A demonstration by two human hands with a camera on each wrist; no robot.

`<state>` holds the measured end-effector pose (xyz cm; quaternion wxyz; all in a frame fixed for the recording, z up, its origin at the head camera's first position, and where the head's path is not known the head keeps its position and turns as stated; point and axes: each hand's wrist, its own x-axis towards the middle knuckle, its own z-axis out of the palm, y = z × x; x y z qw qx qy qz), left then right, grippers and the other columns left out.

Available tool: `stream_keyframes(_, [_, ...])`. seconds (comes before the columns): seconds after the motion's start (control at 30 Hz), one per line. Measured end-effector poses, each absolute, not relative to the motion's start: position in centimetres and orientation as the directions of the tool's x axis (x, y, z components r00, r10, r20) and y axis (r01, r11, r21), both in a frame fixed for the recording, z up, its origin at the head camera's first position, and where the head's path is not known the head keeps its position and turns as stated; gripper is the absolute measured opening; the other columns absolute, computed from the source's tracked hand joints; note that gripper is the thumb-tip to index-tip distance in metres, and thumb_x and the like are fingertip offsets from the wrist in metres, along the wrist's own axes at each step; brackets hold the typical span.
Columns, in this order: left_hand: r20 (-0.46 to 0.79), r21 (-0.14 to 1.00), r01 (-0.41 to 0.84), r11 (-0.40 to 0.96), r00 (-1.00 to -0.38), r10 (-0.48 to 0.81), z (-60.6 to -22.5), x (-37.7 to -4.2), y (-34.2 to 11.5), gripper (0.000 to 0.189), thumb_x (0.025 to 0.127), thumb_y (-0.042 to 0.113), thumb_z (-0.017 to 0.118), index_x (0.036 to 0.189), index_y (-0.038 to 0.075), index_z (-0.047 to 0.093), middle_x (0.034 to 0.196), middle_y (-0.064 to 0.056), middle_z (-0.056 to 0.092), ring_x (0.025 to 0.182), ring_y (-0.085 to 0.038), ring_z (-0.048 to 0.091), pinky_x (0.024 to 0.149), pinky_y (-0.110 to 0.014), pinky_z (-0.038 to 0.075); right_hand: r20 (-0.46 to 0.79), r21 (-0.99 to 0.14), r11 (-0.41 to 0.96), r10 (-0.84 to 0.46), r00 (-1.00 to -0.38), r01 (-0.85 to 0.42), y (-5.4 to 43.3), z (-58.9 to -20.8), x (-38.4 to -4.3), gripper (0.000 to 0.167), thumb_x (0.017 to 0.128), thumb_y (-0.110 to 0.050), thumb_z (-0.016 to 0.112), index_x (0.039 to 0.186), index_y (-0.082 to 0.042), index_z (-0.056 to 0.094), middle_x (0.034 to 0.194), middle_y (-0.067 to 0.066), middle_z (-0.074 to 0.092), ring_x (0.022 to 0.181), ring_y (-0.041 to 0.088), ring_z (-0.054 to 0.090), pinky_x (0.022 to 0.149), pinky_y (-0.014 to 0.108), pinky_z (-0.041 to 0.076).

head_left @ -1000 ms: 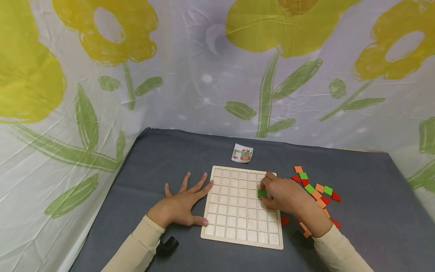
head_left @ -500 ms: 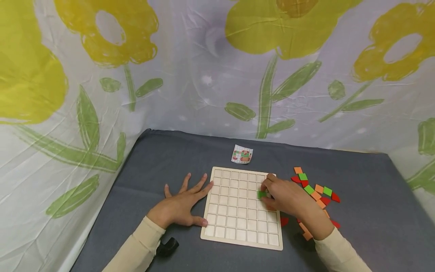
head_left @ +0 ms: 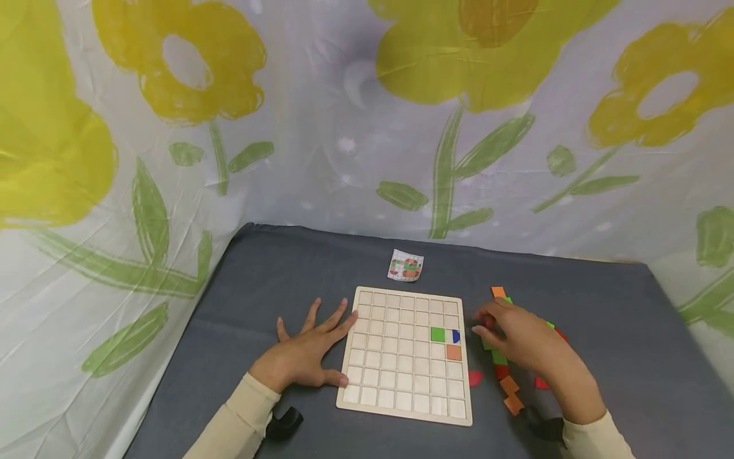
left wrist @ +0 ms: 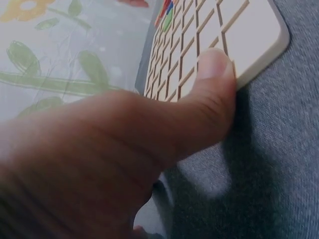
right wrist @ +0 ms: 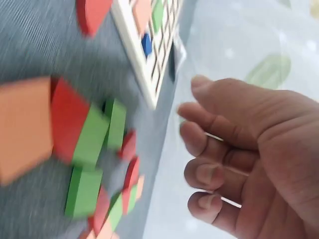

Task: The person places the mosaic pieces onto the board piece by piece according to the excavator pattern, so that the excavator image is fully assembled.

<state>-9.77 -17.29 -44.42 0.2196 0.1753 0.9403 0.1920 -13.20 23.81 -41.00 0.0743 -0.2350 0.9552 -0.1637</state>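
Observation:
A pale wooden grid board (head_left: 395,363) lies on the table in the head view. In its right-hand cells sit a green square tile (head_left: 438,334), a small blue rounded piece (head_left: 455,336) and an orange square tile (head_left: 453,352). My left hand (head_left: 304,354) is spread flat at the board's left side; its thumb (left wrist: 215,67) and a fingertip touch the rim. Right of the board, my right hand (head_left: 524,338) hovers over loose tiles, partly hiding them. Its fingers are loosely bent, and the right wrist view shows nothing between them.
Several orange, green and red tiles, one orange tile (head_left: 513,404) among them, lie scattered under my right hand. A red rounded piece (head_left: 474,378) lies beside the board's right edge. Behind the board is a small patterned card (head_left: 405,265). A flowered cloth (head_left: 321,159) hangs behind the table.
My right hand has moved off the board to the right, over the loose tiles. The green tile stays in its cell, and the blue and orange pieces are uncovered. My left hand stays put.

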Motion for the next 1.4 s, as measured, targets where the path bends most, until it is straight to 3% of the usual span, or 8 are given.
stream_keyframes(0.2, [-0.342,0.455,0.235,0.859,-0.844,0.412,-45.1,-9.4,-17.4,0.117,0.08,0.052,0.089,0.17,0.039,0.016,0.178,0.009,0.001,0.162,-0.039,-0.013,0.1,-0.094,-0.009,-0.124,-0.344,0.883,-0.379,-0.917,-0.318,25.9,-41.6,-11.7,0.023,0.098,-0.026,0.079,0.112,-0.009,0.072,0.095,-0.004,0.06,0.078,0.012,0.054,0.065,0.032,0.048])
stream_keyframes(0.33, [-0.333,0.453,0.236,0.859,-0.85,0.409,-45.1,-9.2,-17.6,0.117,0.08,0.051,0.089,0.171,0.037,0.016,0.178,0.008,0.001,0.162,-0.041,-0.014,0.099,-0.095,-0.01,-0.144,-0.348,0.893,-0.351,-0.925,-0.285,25.8,-42.2,-10.7,0.033,0.095,-0.03,0.082,0.117,-0.008,0.072,0.103,-0.001,0.064,0.087,0.016,0.064,0.071,0.038,0.056])
stream_keyframes(0.57, [-0.33,0.44,0.236,0.866,-0.855,0.401,-44.6,-9.5,-17.9,0.118,0.08,0.051,0.089,0.171,0.037,0.016,0.179,0.006,0.001,0.162,-0.042,-0.015,0.099,-0.095,-0.01,-0.094,-0.334,0.907,-0.305,-0.948,-0.259,24.3,-43.0,-10.1,0.033,0.092,-0.03,0.085,0.116,-0.011,0.073,0.107,0.002,0.064,0.087,0.016,0.067,0.071,0.04,0.06])
stream_keyframes(0.73, [-0.349,0.43,0.228,0.874,-0.851,0.393,-44.3,-9.6,-17.8,0.117,0.081,0.051,0.088,0.171,0.035,0.016,0.179,0.005,0.0,0.161,-0.043,-0.015,0.098,-0.095,-0.009,-0.078,-0.334,0.911,-0.283,-0.956,-0.242,23.5,-43.2,-10.4,0.039,0.09,-0.027,0.087,0.122,-0.01,0.073,0.11,0.003,0.064,0.09,0.018,0.066,0.071,0.041,0.06])
stream_keyframes(0.9, [-0.342,0.425,0.233,0.875,-0.854,0.393,-43.9,-9.8,-17.4,0.117,0.081,0.051,0.088,0.171,0.034,0.016,0.179,0.006,0.0,0.161,-0.042,-0.015,0.099,-0.095,-0.009,-0.093,-0.323,0.924,-0.245,-0.965,-0.204,23.2,-43.2,-10.7,0.039,0.09,-0.021,0.087,0.123,-0.006,0.073,0.113,0.005,0.067,0.118,0.036,0.066,0.075,0.048,0.061])
stream_keyframes(0.97, [-0.34,0.424,0.235,0.875,-0.854,0.394,-43.9,-9.9,-17.2,0.118,0.081,0.051,0.088,0.171,0.034,0.016,0.179,0.006,0.0,0.161,-0.042,-0.015,0.098,-0.095,-0.009,-0.093,-0.315,0.929,-0.232,-0.968,-0.192,23.1,-43.2,-10.8,0.038,0.09,-0.021,0.087,0.122,-0.005,0.073,0.115,0.006,0.069,0.123,0.038,0.065,0.078,0.05,0.061])
stream_keyframes(1.17, [-0.366,0.414,0.232,0.88,-0.843,0.394,-44.2,-9.8,-16.9,0.119,0.08,0.055,0.088,0.171,0.035,0.014,0.178,0.007,-0.002,0.161,-0.042,-0.016,0.098,-0.096,-0.008,-0.155,-0.303,0.944,-0.183,-0.971,-0.13,22.5,-43.2,-10.7,0.039,0.091,-0.022,0.085,0.122,-0.002,0.07,0.12,0.013,0.066,0.092,0.023,0.069,0.075,0.047,0.061])
stream_keyframes(1.4, [-0.381,0.412,0.242,0.878,-0.83,0.408,-44.4,-9.7,-16.8,0.118,0.081,0.056,0.087,0.171,0.036,0.013,0.179,0.007,-0.003,0.161,-0.042,-0.016,0.098,-0.096,-0.006,-0.177,-0.303,0.949,-0.143,-0.974,-0.085,22.3,-43.2,-10.1,0.04,0.09,-0.02,0.083,0.122,0.001,0.069,0.115,0.014,0.062,0.081,0.02,0.06,0.067,0.041,0.057])
